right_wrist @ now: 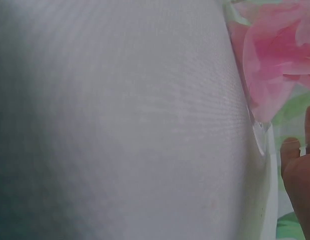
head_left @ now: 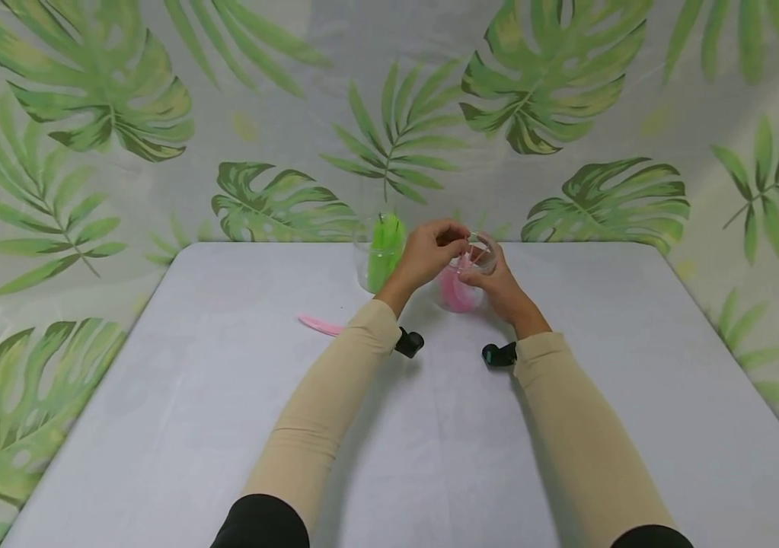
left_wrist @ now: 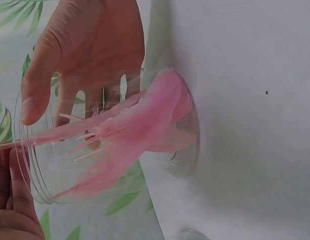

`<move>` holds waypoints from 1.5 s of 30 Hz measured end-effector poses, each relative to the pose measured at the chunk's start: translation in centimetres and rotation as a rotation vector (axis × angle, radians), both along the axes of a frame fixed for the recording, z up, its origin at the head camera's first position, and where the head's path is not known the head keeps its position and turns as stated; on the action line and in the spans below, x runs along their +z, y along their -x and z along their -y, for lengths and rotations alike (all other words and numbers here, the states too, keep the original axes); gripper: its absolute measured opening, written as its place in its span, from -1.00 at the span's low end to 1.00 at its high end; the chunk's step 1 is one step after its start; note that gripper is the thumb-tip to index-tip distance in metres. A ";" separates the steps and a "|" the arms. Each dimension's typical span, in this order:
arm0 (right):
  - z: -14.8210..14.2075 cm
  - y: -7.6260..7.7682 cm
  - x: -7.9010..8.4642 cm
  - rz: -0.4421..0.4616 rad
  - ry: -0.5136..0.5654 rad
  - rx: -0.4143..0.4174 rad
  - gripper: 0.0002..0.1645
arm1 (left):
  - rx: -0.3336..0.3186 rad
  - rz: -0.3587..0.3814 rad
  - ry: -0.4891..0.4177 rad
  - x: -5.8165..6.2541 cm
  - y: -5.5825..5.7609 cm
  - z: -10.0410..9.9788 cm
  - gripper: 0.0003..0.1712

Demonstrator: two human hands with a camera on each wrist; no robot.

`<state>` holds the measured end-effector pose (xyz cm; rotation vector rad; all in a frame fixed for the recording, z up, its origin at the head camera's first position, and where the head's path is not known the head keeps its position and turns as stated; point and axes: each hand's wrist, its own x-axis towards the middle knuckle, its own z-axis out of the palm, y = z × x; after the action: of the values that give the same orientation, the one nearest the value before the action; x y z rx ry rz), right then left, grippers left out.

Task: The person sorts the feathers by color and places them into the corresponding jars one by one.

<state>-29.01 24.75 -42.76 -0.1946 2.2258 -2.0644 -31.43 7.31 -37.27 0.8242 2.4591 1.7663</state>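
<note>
A clear jar (head_left: 459, 293) stands upright near the far edge of the table, with several pink feathers (left_wrist: 129, 130) inside, their thin quills toward the mouth. Round its upper part, my right hand (head_left: 502, 283) grips the jar, thumb on the near side and fingers behind. Above the mouth, my left hand (head_left: 430, 250) pinches the quill of one pink feather (left_wrist: 69, 131); the rest of that feather hangs down inside the glass. In the right wrist view, only part of my right hand (right_wrist: 301, 172) shows beside the jar.
A second clear jar (head_left: 362, 262) with green feathers (head_left: 384, 247) stands just left of the first, partly behind my left hand. One pink feather (head_left: 319, 325) lies on the white table (head_left: 225, 396), partly covered by my left sleeve. A leaf-print cloth (head_left: 403, 99) hangs behind.
</note>
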 end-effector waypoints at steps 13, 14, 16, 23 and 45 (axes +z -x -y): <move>-0.4 1.2 -1.3 -0.015 0.041 -0.003 0.03 | 0.010 -0.006 0.113 0.8 0.0 0.2 -0.65; -0.5 1.4 -1.6 -0.016 0.046 -0.006 0.03 | 0.015 -0.005 0.112 1.0 0.0 0.3 -0.65; -0.6 1.7 -1.9 -0.026 0.033 -0.006 0.02 | 0.023 -0.013 0.102 1.5 -0.2 0.7 -0.66; -0.7 1.9 -1.9 -0.038 0.019 0.004 0.07 | -0.038 -0.096 0.182 3.3 -1.4 3.5 -0.70; -0.4 1.5 -2.0 -0.051 0.085 -0.004 0.05 | -0.200 -0.257 0.801 -3.1 -5.4 15.4 -0.76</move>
<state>-30.54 25.12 -44.76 -0.2523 2.1702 -2.1822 -26.05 -8.08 -40.36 1.1621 2.7378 0.5261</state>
